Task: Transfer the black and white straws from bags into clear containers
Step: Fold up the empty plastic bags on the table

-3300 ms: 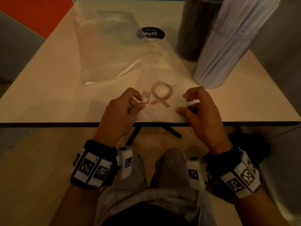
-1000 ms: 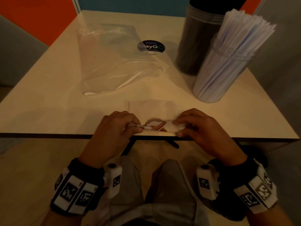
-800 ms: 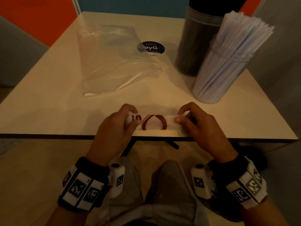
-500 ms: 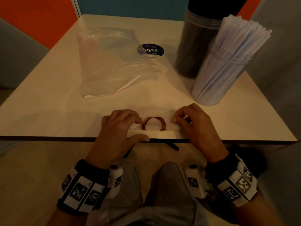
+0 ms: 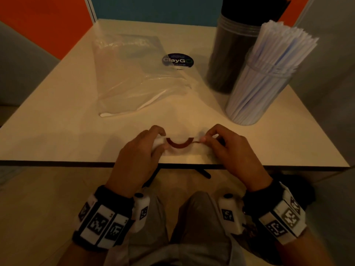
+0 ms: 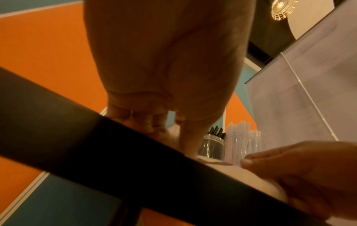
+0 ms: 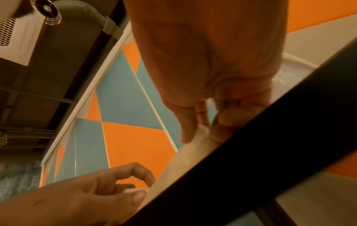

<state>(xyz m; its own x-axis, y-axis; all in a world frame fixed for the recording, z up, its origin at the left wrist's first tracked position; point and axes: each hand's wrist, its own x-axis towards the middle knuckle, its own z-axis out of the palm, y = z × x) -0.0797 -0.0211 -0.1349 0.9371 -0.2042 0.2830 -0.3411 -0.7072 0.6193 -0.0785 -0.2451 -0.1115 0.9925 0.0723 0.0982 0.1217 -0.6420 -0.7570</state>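
Observation:
A clear container of black straws (image 5: 228, 60) and a clear container of white straws (image 5: 263, 83) stand upright at the back right of the table. Near the front edge lies a clear bag with a red printed ring (image 5: 180, 148), folded into a narrow strip. My left hand (image 5: 159, 141) grips its left end with curled fingers. The right hand (image 5: 203, 139) pinches its right end between thumb and forefinger. In the left wrist view both containers (image 6: 212, 146) show beyond my left hand's fingers (image 6: 146, 120). The right wrist view shows the pale folded bag (image 7: 183, 160) between both hands.
A second, flattened clear bag (image 5: 134, 73) lies at the centre-left of the beige table (image 5: 57, 131). A round dark sticker (image 5: 177, 60) sits behind it. The table's dark front edge (image 5: 57, 163) runs just below my hands. Orange and blue wall panels rise behind.
The printed bag has been folded over again into a narrower strip, so only half of the red ring shows. Both hands have stayed at its ends.

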